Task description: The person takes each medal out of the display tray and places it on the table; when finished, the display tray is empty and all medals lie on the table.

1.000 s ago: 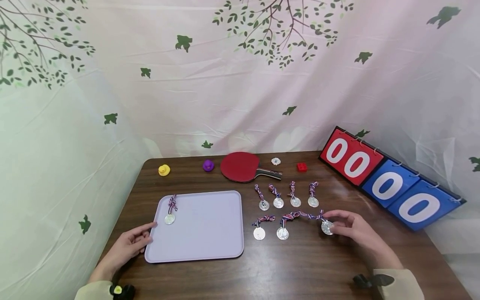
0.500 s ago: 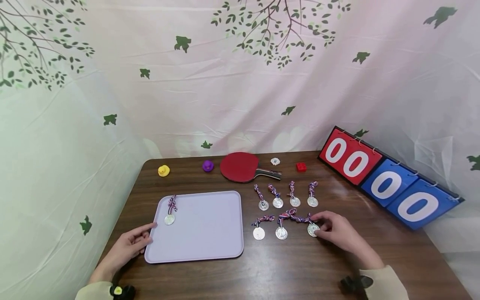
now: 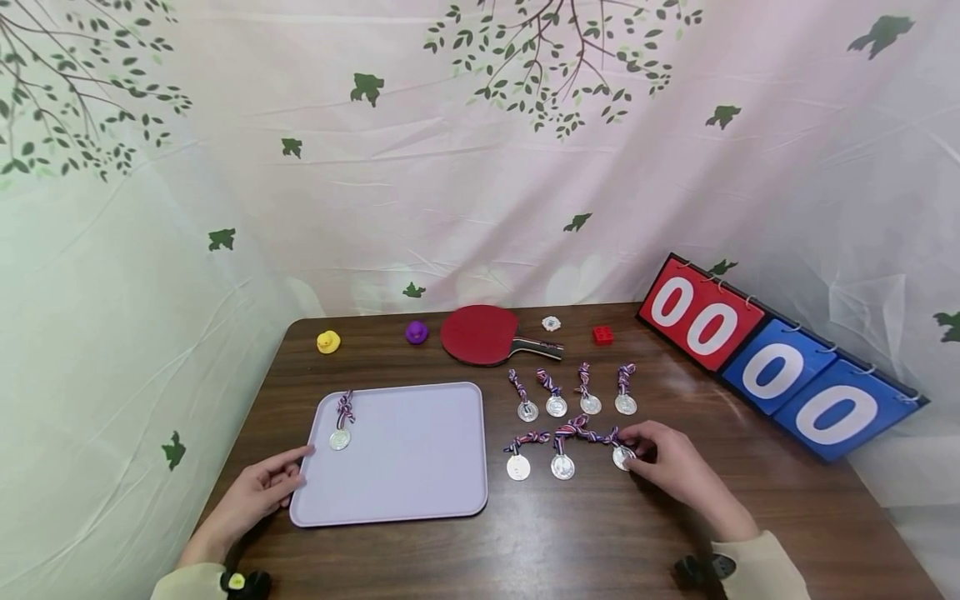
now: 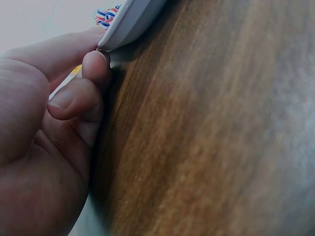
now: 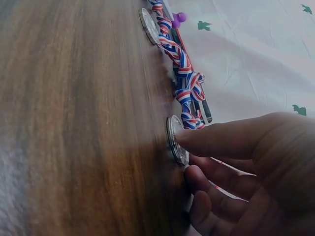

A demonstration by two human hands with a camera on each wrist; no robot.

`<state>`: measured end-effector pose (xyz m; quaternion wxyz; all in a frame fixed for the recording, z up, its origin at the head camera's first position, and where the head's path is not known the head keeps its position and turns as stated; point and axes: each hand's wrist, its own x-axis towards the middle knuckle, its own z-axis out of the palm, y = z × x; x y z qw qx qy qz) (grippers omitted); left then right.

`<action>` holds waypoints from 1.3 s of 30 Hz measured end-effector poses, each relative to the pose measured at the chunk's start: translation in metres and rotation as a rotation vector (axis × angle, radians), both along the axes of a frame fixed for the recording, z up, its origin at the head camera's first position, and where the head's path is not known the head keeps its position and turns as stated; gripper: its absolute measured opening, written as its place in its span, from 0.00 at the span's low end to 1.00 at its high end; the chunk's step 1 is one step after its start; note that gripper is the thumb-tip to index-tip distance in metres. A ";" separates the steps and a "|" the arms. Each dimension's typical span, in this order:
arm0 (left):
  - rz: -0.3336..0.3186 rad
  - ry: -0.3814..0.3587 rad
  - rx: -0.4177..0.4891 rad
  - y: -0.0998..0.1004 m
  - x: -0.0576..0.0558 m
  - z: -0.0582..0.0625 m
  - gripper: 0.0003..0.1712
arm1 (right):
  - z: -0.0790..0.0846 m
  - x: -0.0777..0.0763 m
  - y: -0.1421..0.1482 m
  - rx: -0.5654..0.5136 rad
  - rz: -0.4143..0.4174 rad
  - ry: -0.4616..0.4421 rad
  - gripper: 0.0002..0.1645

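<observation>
My right hand [image 3: 671, 462] holds a silver medal [image 5: 176, 140] at the right end of the front row, thumb on its face. The medal's knotted red, white and blue ribbon [image 5: 179, 64] trails left toward the neighbouring medal [image 3: 562, 467]. Another medal [image 3: 518, 467] lies left of that one. At the left, my left hand [image 3: 262, 490] grips the left rim of a pale lilac tray [image 3: 405, 510], as the left wrist view shows with fingertips around the edge [image 4: 109, 45]. On the tray's left part lies one medal [image 3: 340, 438] with its ribbon.
Several medals [image 3: 557, 406] form a row behind. Along the back stand a yellow duck [image 3: 327, 342], a purple duck [image 3: 416, 332], a red table tennis bat [image 3: 480, 335], a small white ornament [image 3: 551, 323] and a red toy brick [image 3: 603, 335]. A flip scoreboard [image 3: 780, 371] stands at right.
My right hand has moved left with its medal, closer to the middle medal of the front row, and the ribbon between them has bunched up. The left hand and tray have stayed put.
</observation>
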<state>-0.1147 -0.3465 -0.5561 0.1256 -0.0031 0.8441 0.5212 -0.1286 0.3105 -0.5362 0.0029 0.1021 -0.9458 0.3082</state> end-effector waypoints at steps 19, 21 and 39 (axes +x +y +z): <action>-0.003 0.008 -0.001 0.000 -0.003 -0.002 0.27 | 0.030 -0.051 -0.142 -0.211 0.280 0.174 0.05; -0.001 0.011 -0.006 -0.001 -0.003 -0.001 0.26 | 0.029 -0.056 -0.167 -0.203 0.324 0.160 0.04; 0.000 0.013 -0.038 -0.005 -0.002 0.001 0.25 | 0.021 -0.073 -0.364 -0.051 0.652 -0.021 0.12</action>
